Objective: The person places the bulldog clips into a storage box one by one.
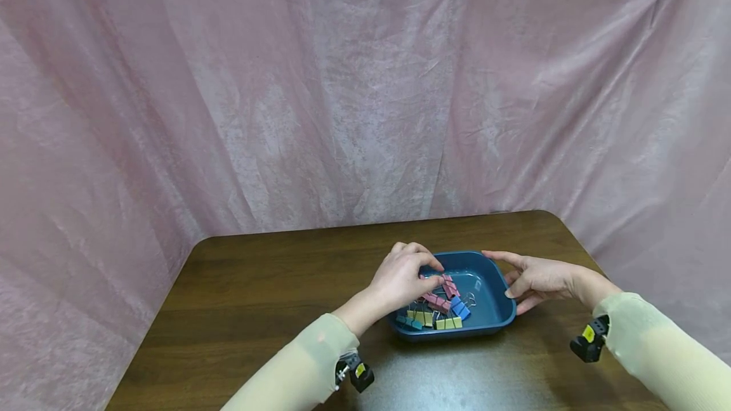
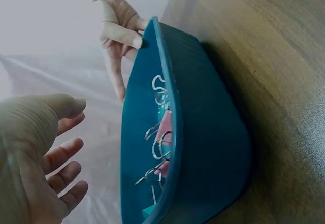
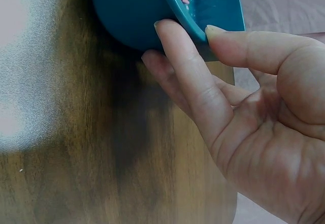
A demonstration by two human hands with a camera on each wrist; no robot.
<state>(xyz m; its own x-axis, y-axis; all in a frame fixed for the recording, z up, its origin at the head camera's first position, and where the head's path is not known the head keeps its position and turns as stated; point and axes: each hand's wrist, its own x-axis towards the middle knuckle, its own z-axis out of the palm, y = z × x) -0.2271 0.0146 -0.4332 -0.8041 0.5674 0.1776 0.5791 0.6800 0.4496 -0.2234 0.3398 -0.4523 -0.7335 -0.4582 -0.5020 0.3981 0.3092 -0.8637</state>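
Note:
A dark blue plastic basin point(image 1: 490, 304) stands on the table, with several binder clips in pink point(image 1: 436, 302), blue point(image 1: 460, 308), yellow point(image 1: 449, 323) and teal point(image 1: 409, 322) gathered toward its left side. Over that left side hovers my left hand point(image 1: 404, 276); in the left wrist view its fingers are loosely bent, apart from the basin, and hold nothing. My right hand point(image 1: 539, 279) grips the basin's right end. The right wrist view has its thumb at the rim and other fingers against the outer wall. Wire handles point(image 2: 161, 142) of some clips stick up inside.
The brown wooden table point(image 1: 274, 309) extends left and in front of the basin, with rounded back corners. A pink velvety curtain point(image 1: 342, 94) hangs behind it. Small black cameras point(image 1: 589, 339) are strapped at both sleeves.

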